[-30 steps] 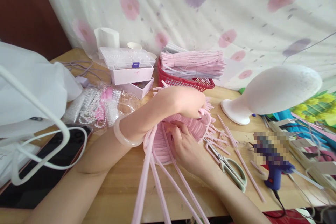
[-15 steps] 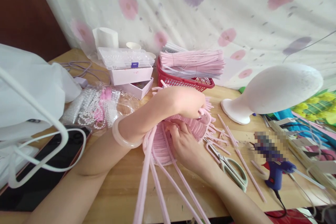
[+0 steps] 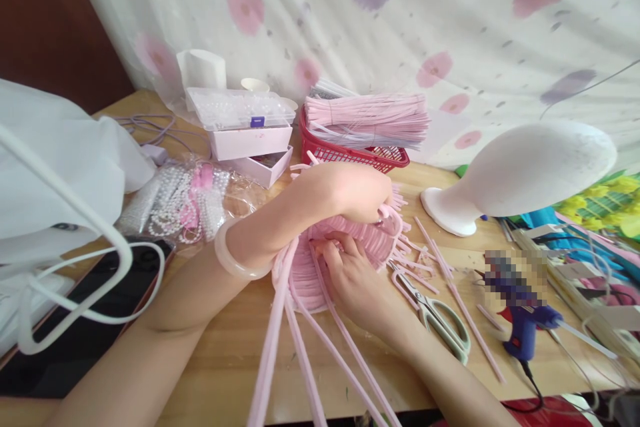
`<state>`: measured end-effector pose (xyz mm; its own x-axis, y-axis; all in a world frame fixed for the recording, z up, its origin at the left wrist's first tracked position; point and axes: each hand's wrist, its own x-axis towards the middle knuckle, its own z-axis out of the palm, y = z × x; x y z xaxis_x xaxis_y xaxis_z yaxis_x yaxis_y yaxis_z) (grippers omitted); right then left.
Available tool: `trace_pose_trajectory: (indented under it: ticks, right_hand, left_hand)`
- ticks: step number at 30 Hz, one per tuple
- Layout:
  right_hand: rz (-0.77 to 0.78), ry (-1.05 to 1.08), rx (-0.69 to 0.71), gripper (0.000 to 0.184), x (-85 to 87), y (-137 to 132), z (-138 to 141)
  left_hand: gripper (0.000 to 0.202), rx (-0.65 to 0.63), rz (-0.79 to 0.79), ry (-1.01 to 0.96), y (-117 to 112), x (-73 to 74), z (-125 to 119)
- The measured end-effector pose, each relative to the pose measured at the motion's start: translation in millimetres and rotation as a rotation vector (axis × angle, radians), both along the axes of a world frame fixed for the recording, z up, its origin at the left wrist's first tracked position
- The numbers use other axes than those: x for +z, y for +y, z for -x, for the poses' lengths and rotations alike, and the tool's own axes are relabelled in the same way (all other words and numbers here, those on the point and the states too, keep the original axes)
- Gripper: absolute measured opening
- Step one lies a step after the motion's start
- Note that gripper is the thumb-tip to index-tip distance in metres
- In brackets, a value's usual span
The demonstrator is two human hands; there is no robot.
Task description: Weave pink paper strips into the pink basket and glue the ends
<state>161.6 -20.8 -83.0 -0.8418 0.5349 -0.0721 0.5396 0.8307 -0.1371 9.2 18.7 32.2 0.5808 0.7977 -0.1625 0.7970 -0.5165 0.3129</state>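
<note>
A pink piece worked from fuzzy pipe cleaners [image 3: 306, 283] lies on the table in front of me, its ribbed rows curving up at the right. Several long pink strands [image 3: 300, 353] trail from it towards me. My left hand [image 3: 367, 195], a pale bangle on its forearm, bends over the far side and grips the rim near its right end; most of its fingers are hidden. Inside the piece, my right hand [image 3: 345, 265] has its fingers curled and pinched on a pink pipe cleaner [image 3: 321, 280]. The fingertips are partly hidden.
Green-handled scissors [image 3: 440, 323] lie right of the piece beside pink offcuts [image 3: 413, 260]. Farther right are a blue glue gun [image 3: 523, 333] and a white foam head [image 3: 540, 160]. A red basket [image 3: 350, 153] stands behind; bagged beads [image 3: 185, 203] and a phone [image 3: 65, 347] lie left.
Both hands stay almost in place on the pink piece. The right hand's fingers have shifted very slightly; the view has tilted a little.
</note>
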Motion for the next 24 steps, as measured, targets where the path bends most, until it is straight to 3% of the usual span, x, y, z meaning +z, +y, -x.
trace_pose_trajectory:
  ticks: [13,18,24]
  right_hand:
    - [0.003,0.002,0.021,0.029,2.1,-7.0,-9.5]
    - [-0.022,0.046,0.041,0.031,1.2,-11.5,-15.1]
    - [-0.029,0.069,0.026,0.035,1.4,-14.3,-16.2]
  left_hand:
    - [0.028,-0.007,-0.054,-0.022,1.2,-3.1,-1.9]
    - [0.028,0.064,-0.031,-0.008,-0.4,-2.3,-1.6]
    - [0.026,0.059,-0.049,0.001,-1.3,-3.5,-2.2]
